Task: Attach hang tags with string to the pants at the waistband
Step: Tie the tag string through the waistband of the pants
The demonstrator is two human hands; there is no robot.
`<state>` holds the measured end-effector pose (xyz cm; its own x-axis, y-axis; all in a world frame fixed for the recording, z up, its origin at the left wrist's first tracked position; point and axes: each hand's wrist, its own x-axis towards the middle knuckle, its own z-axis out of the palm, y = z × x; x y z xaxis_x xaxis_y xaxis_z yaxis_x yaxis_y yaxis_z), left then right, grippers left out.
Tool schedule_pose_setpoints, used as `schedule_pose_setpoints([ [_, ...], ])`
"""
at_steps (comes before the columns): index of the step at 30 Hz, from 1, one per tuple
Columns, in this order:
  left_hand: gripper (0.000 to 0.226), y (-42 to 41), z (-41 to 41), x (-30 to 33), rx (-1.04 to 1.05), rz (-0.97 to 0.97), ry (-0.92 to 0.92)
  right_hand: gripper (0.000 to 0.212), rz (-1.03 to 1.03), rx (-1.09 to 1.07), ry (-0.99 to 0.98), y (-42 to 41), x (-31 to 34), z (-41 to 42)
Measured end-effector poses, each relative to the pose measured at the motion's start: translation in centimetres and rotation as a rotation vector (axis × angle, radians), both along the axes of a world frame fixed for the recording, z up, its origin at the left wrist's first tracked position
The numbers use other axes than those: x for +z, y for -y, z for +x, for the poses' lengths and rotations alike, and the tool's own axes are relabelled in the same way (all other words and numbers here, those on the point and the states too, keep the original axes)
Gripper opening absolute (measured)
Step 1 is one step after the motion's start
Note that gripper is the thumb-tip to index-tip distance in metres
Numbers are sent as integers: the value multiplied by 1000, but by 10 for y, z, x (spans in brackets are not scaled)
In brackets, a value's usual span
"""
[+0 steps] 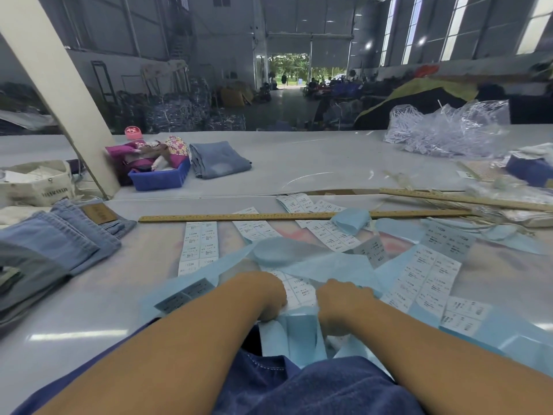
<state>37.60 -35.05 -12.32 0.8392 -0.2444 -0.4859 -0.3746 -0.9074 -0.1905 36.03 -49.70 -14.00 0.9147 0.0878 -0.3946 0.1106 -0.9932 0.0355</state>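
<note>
Label sheet (299,290) is lying at the near edge of the surface (74,310) between both hands, on pale blue backing strips (302,330); judged light, thin, floppy, tearable, best pinched at an edge; left hand (267,296) and right hand (341,301) are curling onto it, exact pinch hidden; folded jeans (57,244) are sitting well left; wooden ruler (299,216) beyond.

Cool, dim daylight enters through tall windows (454,28) at right and the far doorway (288,68) (overexposed). Glare streaks the glossy surface (314,163). Wide-angle distortion bends the edges; distant background looks soft.
</note>
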Motion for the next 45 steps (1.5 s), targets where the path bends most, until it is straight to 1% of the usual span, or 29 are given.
schedule_pose_setpoints([
  [2, 52, 0, 0, -3, 2, 88, 26, 42, -7, -54, 33, 2, 0, -3],
  [3, 52, -1, 0, -5, 9, 126, 33, 41, -15, -73, 39, 3, 1, -5],
  [7, 41, -9, 0, -11, 56, 251, 95, 47, -58, -110, -18, 3, 1, -6],
  [10, 38, -8, 2, -11, 85, 175, 120, 44, 2, -108, -34, -1, -3, -4],
  [14, 35, -1, 0, -9, 80, 133, 132, 23, 161, -138, -43, -2, -11, -1],
  [16, 33, 3, 0, -7, 78, 64, 157, 25, 202, -118, -50, -3, -15, 1],
  [17, 29, 5, 0, -5, 84, -15, 184, 29, 209, -110, -51, -4, -16, 2],
  [19, 24, 11, 2, 0, 132, -257, 223, 32, 202, -106, -39, -5, -18, 3],
  [20, 25, 15, 2, 2, 152, -369, 214, 33, 181, -104, -22, -6, -18, 3],
  [21, 27, 19, 3, 1, 155, -442, 172, 35, 153, -97, -3, -6, -17, 4],
  [22, 31, 23, 1, 0, 143, -464, 103, 36, 134, -86, 11, -5, -16, 4],
  [23, 38, 27, 0, -4, 132, -436, 34, 35, 129, -74, 17, -5, -15, 4],
  [25, 49, 29, 0, -13, 129, -338, -34, 29, 126, -42, 2, -3, -13, 6],
  [26, 53, 28, 1, -17, 131, -308, -41, 32, 114, -30, -18, -4, -13, 6],
  [29, 60, 24, 1, -23, 118, -197, -63, 50, 89, -45, -83, -6, -15, 3],
  [31, 68, 23, -4, -24, 128, -165, -64, 53, 94, -65, -92, -8, -15, 1],
  [34, 64, 23, -7, -20, 123, -161, -68, 30, 66, -40, -77, -9, -11, 0],
  [39, 57, 19, -3, -4, 135, -157, -109, 35, 85, -38, -55, -9, -6, 2],
  [43, 55, 16, -1, 1, 114, -172, -155, 46, 114, -56, -79, -7, -6, 1],
  [45, 58, 16, -2, 2, 120, -168, -173, 38, 106, -24, -84, -6, -5, 0],
])
